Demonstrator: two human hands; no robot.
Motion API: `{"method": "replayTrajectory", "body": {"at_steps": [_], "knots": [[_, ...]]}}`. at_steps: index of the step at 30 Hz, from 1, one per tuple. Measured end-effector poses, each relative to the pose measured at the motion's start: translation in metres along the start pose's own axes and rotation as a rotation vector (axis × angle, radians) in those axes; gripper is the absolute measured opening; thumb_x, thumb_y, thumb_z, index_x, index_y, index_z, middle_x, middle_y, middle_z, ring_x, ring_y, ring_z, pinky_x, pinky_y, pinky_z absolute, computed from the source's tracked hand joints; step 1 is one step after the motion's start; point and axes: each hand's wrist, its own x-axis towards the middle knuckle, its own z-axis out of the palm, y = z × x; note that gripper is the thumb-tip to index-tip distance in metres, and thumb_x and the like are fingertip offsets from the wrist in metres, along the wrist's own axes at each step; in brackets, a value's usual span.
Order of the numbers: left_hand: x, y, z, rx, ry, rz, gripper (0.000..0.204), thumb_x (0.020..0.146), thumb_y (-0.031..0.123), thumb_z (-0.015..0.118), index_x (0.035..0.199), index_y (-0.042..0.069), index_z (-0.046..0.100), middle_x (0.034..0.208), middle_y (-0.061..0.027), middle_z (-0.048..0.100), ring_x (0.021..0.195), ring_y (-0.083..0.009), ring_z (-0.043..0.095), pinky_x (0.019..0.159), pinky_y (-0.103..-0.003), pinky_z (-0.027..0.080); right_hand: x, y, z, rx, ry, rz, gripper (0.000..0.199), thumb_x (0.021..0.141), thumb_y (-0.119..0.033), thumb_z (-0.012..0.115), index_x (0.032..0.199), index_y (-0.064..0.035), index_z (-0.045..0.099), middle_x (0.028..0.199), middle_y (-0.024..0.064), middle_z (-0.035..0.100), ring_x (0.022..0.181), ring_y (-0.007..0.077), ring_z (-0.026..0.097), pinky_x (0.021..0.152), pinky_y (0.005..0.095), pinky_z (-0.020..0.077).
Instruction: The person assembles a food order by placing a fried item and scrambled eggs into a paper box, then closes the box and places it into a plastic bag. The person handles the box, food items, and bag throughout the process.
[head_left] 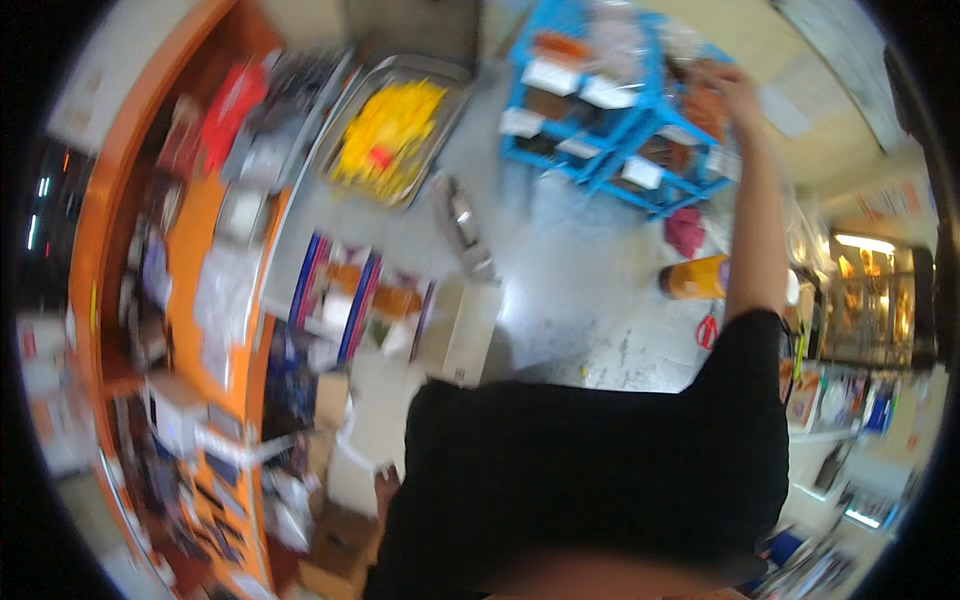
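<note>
Fingers of your right hand [735,98] blurred, at reddish-brown contents [703,110] of blue plastic basket [645,205], far right end of steel table [560,270]; cannot tell whether clamped or merely touching. Your left hand [386,484] low beside your black shirt [590,460], above open cardboard box [345,535]; cannot tell finger state. Nearer you from basket: dark pink bundle [684,232], orange-yellow bottle [697,277] on its side, red-handled scissors [707,331]. Across table, left: metal tray [330,152] of yellow pieces [390,135].
</note>
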Motion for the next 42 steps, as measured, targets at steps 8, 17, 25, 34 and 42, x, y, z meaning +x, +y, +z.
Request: {"method": "replayTrajectory", "body": {"at_steps": [8,17,25,34,42], "knots": [[0.047,0.168,-0.065,-0.502,0.006,0.266,0.047,0.104,0.036,0.060,0.131,-0.003,0.057,0.097,-0.0142,0.069,0.070,-0.0178,0.067,0.057,-0.029,0.056,-0.226,-0.160,0.162,0.523,-0.691,-0.301,0.016,0.094,-0.008,0.068,0.109,-0.0057,0.064,0.111,0.0093,0.072,0.096,0.0177,0.071,0.080,0.0312,0.0573],[0.126,0.308,-0.214,-0.593,0.007,0.629,0.032,0.104,0.024,0.061,0.122,-0.002,0.063,0.094,-0.0092,0.067,0.078,-0.0132,0.064,0.064,-0.027,0.053,-0.238,-0.193,0.420,-0.096,-0.652,-0.311,0.033,0.093,-0.033,0.070,0.108,-0.0035,0.069,0.105,0.0187,0.072,0.100,0.0345,0.070,0.087,0.0446,0.0546],[0.199,0.496,-0.227,-0.716,-0.164,0.892,0.028,0.104,0.026,0.062,0.111,-0.001,0.066,0.093,-0.0067,0.070,0.091,-0.0140,0.067,0.076,-0.029,0.054,-0.164,-0.167,0.515,-0.967,-0.676,-0.229,0.028,0.096,-0.022,0.055,0.111,-0.0062,0.073,0.111,0.0186,0.073,0.102,0.0352,0.072,0.090,0.0493,0.0547],[0.217,0.644,-0.139,-0.244,-0.184,0.940,0.042,0.099,0.038,0.062,0.094,-0.003,0.069,0.090,-0.0264,0.070,0.090,-0.0429,0.068,0.080,-0.049,0.051,-0.176,-0.182,0.556,-0.767,-0.748,-0.294,0.027,0.093,-0.009,0.052,0.114,0.0032,0.062,0.106,0.0228,0.070,0.092,0.0376,0.074,0.076,0.0480,0.0604],[0.236,0.648,-0.117,-0.338,-0.286,0.776,0.040,0.097,0.032,0.066,0.078,-0.003,0.068,0.076,-0.0212,0.070,0.070,-0.0357,0.067,0.069,-0.047,0.051,-0.160,-0.171,0.479,-1.003,-1.091,-0.399,0.021,0.089,-0.008,0.057,0.099,0.0004,0.073,0.098,0.0229,0.073,0.094,0.0379,0.073,0.079,0.0478,0.0594]]}}
